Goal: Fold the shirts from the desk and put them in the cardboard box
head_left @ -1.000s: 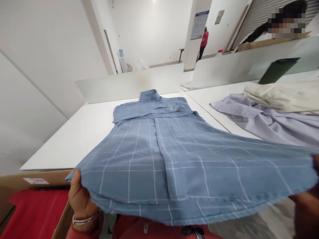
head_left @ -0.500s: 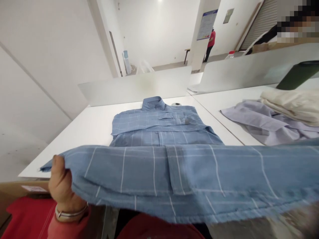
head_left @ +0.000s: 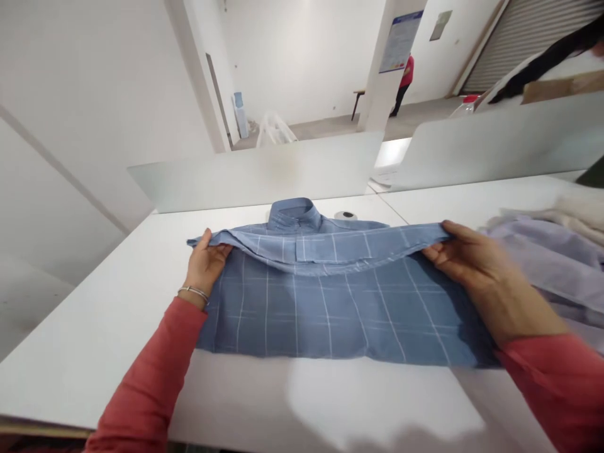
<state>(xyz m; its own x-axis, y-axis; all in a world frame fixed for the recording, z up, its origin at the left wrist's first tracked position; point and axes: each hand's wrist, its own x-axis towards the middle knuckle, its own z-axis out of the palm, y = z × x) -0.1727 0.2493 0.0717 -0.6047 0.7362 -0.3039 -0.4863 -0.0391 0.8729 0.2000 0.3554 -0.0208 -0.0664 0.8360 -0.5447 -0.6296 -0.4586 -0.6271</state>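
Note:
A blue shirt with white grid lines [head_left: 306, 308] lies on the white table [head_left: 56, 352], its collar [head_left: 295, 214] standing up at the far side. Its lower part is folded up over the body, the raised edge stretched between both hands. My left hand [head_left: 207, 261] pinches this edge at the left, fingers closed on the cloth. At the right, my right hand [head_left: 467, 258] grips the other end between thumb and fingers. The cloth sags slightly in the middle and covers the shirt's front.
Lavender cloth [head_left: 547, 251] and cream cloth [head_left: 582, 214] lie at the right. A small round white object [head_left: 346, 216] sits beside the collar. Low frosted panels [head_left: 264, 170] border the table's back. Beyond them are a person in red [head_left: 406, 72] and, at upper right, someone's dark sleeve [head_left: 533, 72].
The hem has moved away from me, up toward the collar, folding the shirt over. My left hand has moved forward and right with it. My right hand has come into view.

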